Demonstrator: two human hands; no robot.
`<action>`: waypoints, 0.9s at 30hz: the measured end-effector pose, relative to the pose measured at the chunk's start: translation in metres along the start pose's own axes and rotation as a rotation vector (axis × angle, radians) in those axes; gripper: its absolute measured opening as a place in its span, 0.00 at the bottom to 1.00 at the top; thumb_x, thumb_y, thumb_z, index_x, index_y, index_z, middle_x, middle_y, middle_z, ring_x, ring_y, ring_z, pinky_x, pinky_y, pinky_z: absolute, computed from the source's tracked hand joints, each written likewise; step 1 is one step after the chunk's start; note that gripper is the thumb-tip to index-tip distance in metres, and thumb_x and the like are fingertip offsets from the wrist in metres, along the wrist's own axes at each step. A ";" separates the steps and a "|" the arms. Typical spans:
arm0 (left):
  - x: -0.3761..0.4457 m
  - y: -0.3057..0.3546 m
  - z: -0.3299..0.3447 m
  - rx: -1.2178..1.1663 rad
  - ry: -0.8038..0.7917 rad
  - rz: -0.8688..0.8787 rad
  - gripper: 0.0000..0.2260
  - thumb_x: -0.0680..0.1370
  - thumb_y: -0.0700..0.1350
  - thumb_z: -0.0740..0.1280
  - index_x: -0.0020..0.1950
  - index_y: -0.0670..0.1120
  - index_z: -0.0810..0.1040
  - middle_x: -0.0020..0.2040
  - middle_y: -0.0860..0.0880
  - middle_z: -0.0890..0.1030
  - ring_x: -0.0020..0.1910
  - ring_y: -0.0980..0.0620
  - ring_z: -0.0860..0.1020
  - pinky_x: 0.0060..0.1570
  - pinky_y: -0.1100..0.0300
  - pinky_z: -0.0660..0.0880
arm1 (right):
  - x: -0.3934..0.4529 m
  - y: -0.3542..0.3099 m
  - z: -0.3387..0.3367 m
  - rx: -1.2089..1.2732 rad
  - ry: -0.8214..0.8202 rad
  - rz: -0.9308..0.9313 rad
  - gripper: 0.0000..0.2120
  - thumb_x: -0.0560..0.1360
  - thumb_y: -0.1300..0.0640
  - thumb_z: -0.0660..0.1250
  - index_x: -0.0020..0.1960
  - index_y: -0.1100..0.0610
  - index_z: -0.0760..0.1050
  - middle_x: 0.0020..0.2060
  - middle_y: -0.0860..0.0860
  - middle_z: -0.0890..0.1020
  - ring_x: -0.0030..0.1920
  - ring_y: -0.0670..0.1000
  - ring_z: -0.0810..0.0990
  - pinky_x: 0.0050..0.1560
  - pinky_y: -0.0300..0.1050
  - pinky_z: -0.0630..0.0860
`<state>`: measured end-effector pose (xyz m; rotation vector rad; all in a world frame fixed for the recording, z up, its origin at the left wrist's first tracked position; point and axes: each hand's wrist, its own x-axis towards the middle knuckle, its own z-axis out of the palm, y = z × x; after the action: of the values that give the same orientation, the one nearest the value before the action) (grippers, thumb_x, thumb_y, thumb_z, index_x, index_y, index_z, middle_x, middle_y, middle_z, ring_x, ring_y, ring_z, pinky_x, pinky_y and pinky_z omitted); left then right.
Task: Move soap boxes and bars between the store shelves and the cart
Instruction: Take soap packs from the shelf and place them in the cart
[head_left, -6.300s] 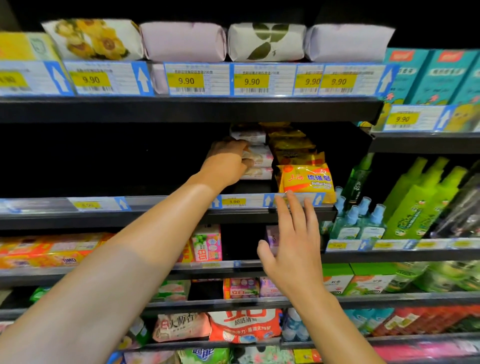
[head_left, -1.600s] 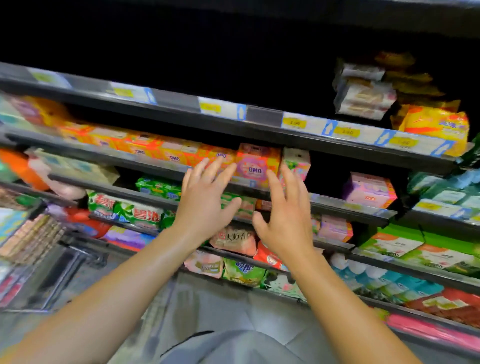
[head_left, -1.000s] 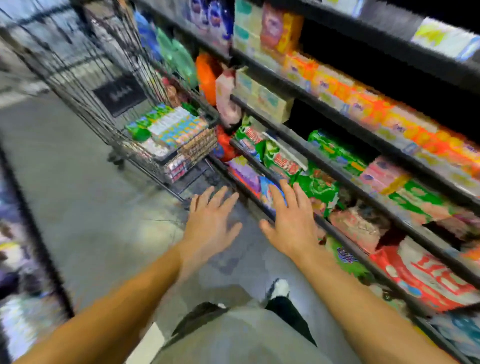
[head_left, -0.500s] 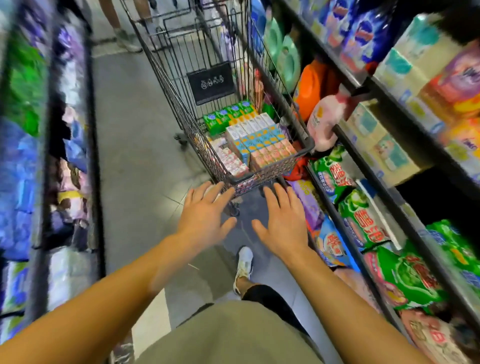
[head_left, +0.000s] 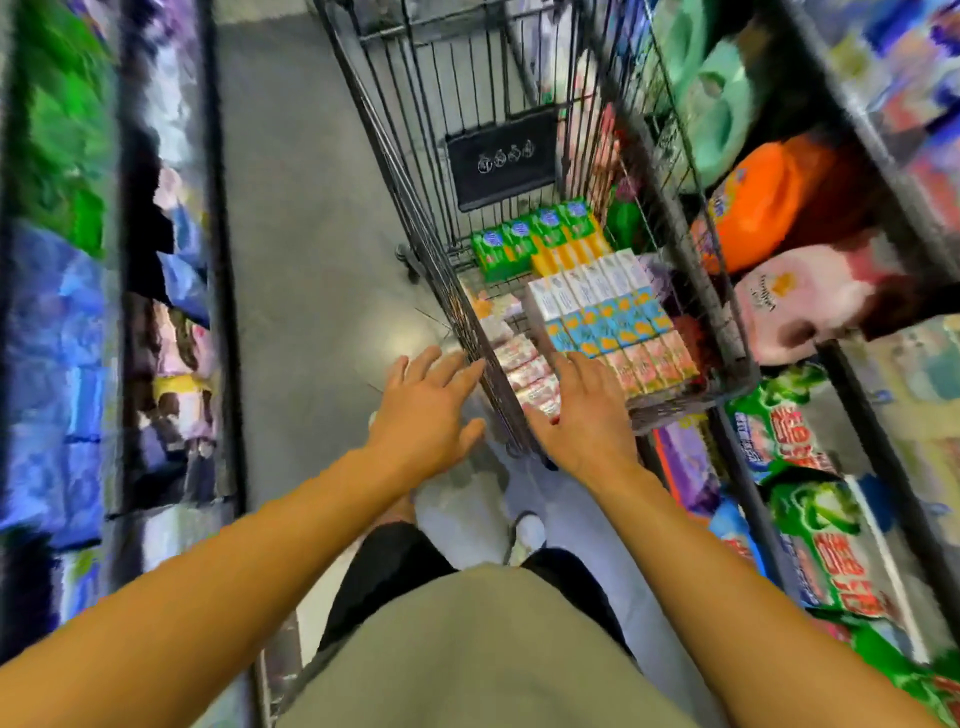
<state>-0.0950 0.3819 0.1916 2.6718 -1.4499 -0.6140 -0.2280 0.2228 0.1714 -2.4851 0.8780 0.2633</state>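
Both my hands reach toward the wire cart (head_left: 675, 218), empty, fingers spread. My left hand (head_left: 423, 410) hovers outside its near corner; my right hand (head_left: 587, 410) hovers over the near end of the basket. Rows of soap boxes (head_left: 602, 306) fill the cart, green boxes (head_left: 530, 239) at the far end. The store shelves (head_left: 862, 374) stand just beside it, to my right.
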 end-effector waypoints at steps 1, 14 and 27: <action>0.013 -0.013 -0.003 0.008 -0.020 0.027 0.32 0.79 0.60 0.60 0.80 0.54 0.53 0.80 0.48 0.57 0.78 0.42 0.53 0.74 0.41 0.52 | 0.016 -0.007 0.003 0.019 -0.001 0.015 0.35 0.77 0.44 0.64 0.79 0.57 0.59 0.77 0.58 0.62 0.76 0.62 0.58 0.76 0.57 0.54; 0.167 -0.139 -0.088 0.148 -0.176 0.384 0.32 0.79 0.61 0.60 0.80 0.53 0.56 0.79 0.47 0.59 0.77 0.40 0.54 0.75 0.39 0.52 | 0.160 -0.065 0.027 0.217 -0.019 0.343 0.30 0.79 0.53 0.64 0.77 0.60 0.61 0.72 0.59 0.67 0.72 0.62 0.63 0.72 0.54 0.60; 0.311 -0.127 -0.076 0.235 -0.435 0.521 0.32 0.76 0.64 0.54 0.79 0.52 0.60 0.78 0.46 0.62 0.77 0.39 0.57 0.73 0.39 0.56 | 0.242 -0.023 0.079 0.446 -0.130 0.532 0.30 0.78 0.52 0.68 0.76 0.59 0.64 0.72 0.62 0.68 0.71 0.63 0.67 0.68 0.52 0.64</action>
<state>0.1839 0.1893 0.1332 2.2206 -2.3467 -1.0615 -0.0278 0.1483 0.0315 -1.7783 1.3620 0.3545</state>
